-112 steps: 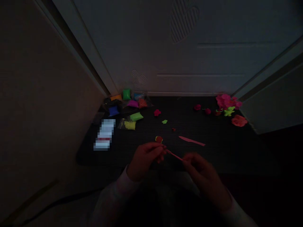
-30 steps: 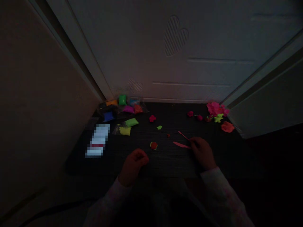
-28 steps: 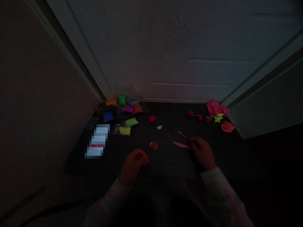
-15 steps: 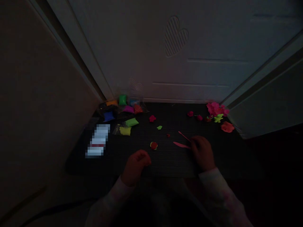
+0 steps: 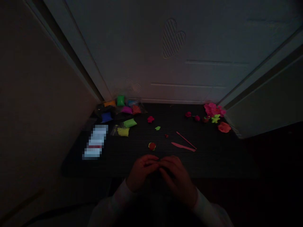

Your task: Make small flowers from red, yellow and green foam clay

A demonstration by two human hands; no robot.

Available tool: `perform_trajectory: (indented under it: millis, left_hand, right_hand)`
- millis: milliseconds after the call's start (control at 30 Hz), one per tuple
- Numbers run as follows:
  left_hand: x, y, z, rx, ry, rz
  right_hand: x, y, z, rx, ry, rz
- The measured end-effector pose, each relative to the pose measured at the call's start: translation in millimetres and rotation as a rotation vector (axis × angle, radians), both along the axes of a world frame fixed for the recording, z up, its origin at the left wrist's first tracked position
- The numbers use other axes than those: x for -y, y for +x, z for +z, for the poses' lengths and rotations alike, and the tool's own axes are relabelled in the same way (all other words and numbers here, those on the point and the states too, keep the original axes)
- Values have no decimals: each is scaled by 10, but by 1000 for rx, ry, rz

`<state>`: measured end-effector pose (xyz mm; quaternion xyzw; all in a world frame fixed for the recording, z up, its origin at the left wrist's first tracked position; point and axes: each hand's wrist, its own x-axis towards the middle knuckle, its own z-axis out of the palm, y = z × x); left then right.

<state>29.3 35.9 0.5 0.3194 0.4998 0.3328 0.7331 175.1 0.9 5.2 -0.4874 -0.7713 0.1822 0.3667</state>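
My left hand [image 5: 142, 172] and my right hand [image 5: 178, 178] meet at the front edge of the dark table, fingertips together. Fingers of both are closed in a pinch; whatever lies between them is hidden in the dim light. Just beyond my left hand sits a small round red clay piece [image 5: 152, 146] on a yellowish base. Past my right hand lie a pink plastic clay knife [image 5: 183, 147] and a thin pink modelling stick [image 5: 186, 140]. A tiny red clay bit [image 5: 166, 136], a light green clay piece [image 5: 157, 128] and a pink clay shape [image 5: 150, 119] are farther back.
Several bags of coloured clay, among them a yellow bag [image 5: 123, 131] and a blue one [image 5: 106, 117], lie at the back left near a blurred bright rectangle [image 5: 96, 142]. Pink flower shapes [image 5: 214, 109] and an orange-pink piece [image 5: 224, 127] sit back right. A white door [image 5: 142, 56] stands behind.
My right hand has left the pink tools and moved left to meet my left hand. My left hand has shifted slightly right. The tools now lie fully in view.
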Motion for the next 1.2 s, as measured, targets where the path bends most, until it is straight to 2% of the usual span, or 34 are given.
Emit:
perform_trajectory:
  millis: [167,467,700,967,1200]
  left_hand:
    - [15,-14,19,-51,41,-15]
    - [-1,-32,57,-91,74,-112]
    - [22,-41,46,-91,126,-135]
    - [-4,-23,36,-68,48,-38]
    - [-9,-29,66,-116,0,-38]
  right_hand:
    - [6,-17,-74,-26,6,-31]
    - [-7,-9,-80,27,11,-46]
    - [-15,5,-130,41,0,-53]
    - [-21,-6,-106,-20,0,-68]
    - [-6,-4,-148,15,38,-55]
